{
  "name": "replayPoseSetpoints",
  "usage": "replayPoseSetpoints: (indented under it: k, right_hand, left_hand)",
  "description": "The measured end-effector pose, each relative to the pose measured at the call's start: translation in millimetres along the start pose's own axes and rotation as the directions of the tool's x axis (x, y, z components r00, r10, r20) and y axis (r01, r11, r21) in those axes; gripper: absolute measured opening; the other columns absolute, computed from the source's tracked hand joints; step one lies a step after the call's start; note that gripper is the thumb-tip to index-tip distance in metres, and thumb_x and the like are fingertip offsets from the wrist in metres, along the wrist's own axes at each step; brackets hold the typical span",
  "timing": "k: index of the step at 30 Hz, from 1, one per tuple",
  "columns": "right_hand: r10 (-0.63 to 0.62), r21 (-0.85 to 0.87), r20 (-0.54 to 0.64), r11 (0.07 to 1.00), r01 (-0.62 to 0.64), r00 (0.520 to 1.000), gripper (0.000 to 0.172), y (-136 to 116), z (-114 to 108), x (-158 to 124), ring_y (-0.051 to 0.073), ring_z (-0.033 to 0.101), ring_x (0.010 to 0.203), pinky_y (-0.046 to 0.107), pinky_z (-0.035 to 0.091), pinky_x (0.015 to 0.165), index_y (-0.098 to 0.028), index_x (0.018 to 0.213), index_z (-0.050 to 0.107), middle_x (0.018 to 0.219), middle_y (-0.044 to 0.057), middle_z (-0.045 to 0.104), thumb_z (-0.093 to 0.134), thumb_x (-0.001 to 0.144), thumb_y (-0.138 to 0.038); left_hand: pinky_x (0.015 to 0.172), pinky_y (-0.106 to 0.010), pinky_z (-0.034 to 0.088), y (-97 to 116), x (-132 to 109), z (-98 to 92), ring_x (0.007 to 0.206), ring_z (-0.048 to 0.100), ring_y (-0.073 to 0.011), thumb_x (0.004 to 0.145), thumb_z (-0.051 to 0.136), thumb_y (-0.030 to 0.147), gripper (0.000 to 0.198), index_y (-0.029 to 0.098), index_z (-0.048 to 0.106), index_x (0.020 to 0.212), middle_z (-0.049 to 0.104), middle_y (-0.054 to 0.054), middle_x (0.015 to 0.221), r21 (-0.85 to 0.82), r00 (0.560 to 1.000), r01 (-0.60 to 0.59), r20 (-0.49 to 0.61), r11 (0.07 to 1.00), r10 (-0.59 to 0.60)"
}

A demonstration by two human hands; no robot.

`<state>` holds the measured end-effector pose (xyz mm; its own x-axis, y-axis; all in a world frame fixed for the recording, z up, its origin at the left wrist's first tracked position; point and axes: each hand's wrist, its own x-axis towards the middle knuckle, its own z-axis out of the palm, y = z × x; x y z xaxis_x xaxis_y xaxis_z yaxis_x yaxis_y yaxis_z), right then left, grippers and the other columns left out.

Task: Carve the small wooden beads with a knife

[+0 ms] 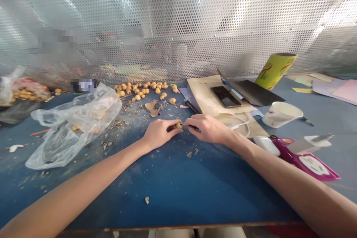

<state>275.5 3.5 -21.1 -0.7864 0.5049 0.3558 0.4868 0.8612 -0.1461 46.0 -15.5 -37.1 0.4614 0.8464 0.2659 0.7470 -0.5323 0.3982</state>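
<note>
**While the left hand steadies a small tan gourd, the right hand meets it at the hole**

As the head view shows, the gourd sits low over the blue table, pinched between the person's left thumb and forefinger, its dark opening turned toward the right. The right fingers are pressed around what looks like a slim tool, largely hidden, its thin tip at or very near that opening; whether it touches cannot be told. Beyond the hands lie more tan gourds, with a clear plastic bag to the left.

The step in hand appears to be working the opening. The next move calls for a firm left pinch and small, controlled right-hand pressure, fingertips clear of the tip.
</note>
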Motion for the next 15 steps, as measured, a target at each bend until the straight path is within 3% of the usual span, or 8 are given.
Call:
replayPoseSetpoints:
  k: [15]
  right_hand:
    - [0.017,0.012,0.016,1.0,-0.017,1.0,0.022,1.0,-4.2,1.1,0.014,0.051,0.066,0.025,0.037,0.063,-0.015,0.094,0.065,0.074,0.005,0.058,0.044,0.095,-0.021]
  left_hand:
    - [0.062,-0.025,0.043,0.4,0.1,0.9,0.071,0.066,-0.0171,0.09,0.056,0.052,0.038,0.03,0.069,0.117,0.075,-0.001,0.088,-0.018,0.999,0.041,-0.008,0.999,-0.041]
